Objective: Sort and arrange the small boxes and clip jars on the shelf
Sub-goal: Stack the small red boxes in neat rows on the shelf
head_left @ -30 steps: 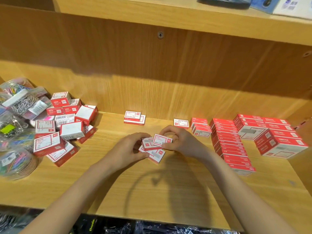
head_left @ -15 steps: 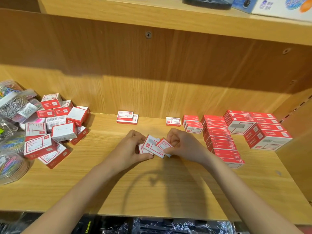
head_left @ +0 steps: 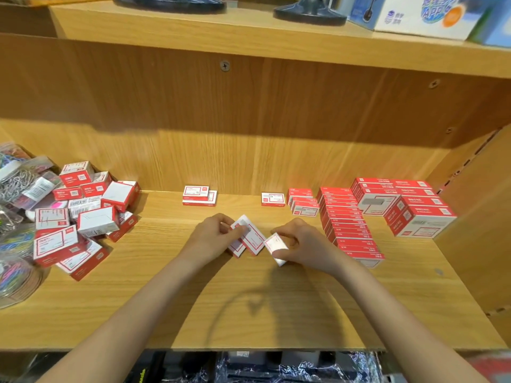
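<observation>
At the middle of the wooden shelf (head_left: 249,308), my left hand (head_left: 210,236) holds two small red-and-white boxes (head_left: 253,239) tilted on edge. My right hand (head_left: 301,244) pinches a separate small box (head_left: 275,246) just to their right. A loose heap of larger red-and-white boxes (head_left: 83,217) lies at the left. Clear clip jars (head_left: 13,255) with coloured and silver clips stand at the far left. Neat rows of red boxes (head_left: 345,217) and bigger stacked boxes (head_left: 409,205) fill the right side.
A pair of stacked small boxes (head_left: 199,195) and a single small box (head_left: 273,199) sit by the back wall. The side panel (head_left: 481,217) closes the shelf on the right. Dark stands and a blue-white carton (head_left: 414,15) rest on the upper shelf.
The small boxes were bunched between both hands. Now my right hand has drawn one box away to the right, while my left hand keeps the other two.
</observation>
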Demonstrator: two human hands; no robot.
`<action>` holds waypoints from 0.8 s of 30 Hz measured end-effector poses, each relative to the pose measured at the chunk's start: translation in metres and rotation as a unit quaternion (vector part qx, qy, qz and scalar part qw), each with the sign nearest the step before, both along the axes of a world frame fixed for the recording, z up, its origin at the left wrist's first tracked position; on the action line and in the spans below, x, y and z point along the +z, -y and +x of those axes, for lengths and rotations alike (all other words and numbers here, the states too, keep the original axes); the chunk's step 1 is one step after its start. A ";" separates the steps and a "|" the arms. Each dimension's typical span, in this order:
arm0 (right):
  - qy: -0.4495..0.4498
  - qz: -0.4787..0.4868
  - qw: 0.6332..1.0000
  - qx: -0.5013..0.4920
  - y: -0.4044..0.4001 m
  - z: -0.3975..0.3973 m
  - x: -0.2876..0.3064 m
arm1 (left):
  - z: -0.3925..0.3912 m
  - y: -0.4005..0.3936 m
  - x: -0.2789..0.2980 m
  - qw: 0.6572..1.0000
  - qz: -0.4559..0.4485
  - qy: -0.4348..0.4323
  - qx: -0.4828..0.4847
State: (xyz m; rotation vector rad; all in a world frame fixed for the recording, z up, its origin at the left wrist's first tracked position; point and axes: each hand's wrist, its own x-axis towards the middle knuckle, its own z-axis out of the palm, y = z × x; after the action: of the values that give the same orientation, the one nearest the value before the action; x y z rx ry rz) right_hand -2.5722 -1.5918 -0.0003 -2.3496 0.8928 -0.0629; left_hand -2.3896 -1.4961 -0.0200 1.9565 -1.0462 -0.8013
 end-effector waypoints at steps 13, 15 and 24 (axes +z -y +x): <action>0.225 -0.125 0.966 0.031 -0.011 -0.004 0.021 | -0.028 -0.007 0.033 0.941 -0.242 0.164 -0.168; 0.204 -0.140 0.969 0.020 -0.010 -0.022 0.027 | -0.045 -0.003 0.033 0.941 -0.249 0.140 -0.181; 0.049 -0.222 0.973 0.021 -0.016 -0.137 0.018 | -0.134 0.022 -0.002 0.906 -0.272 0.140 -0.291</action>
State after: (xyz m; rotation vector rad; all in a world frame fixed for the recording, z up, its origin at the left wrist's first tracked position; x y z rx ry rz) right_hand -2.7092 -1.5754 0.0178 -2.7475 0.8465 -0.3944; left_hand -2.5239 -1.5179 -0.0216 1.3003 -1.8513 -0.4468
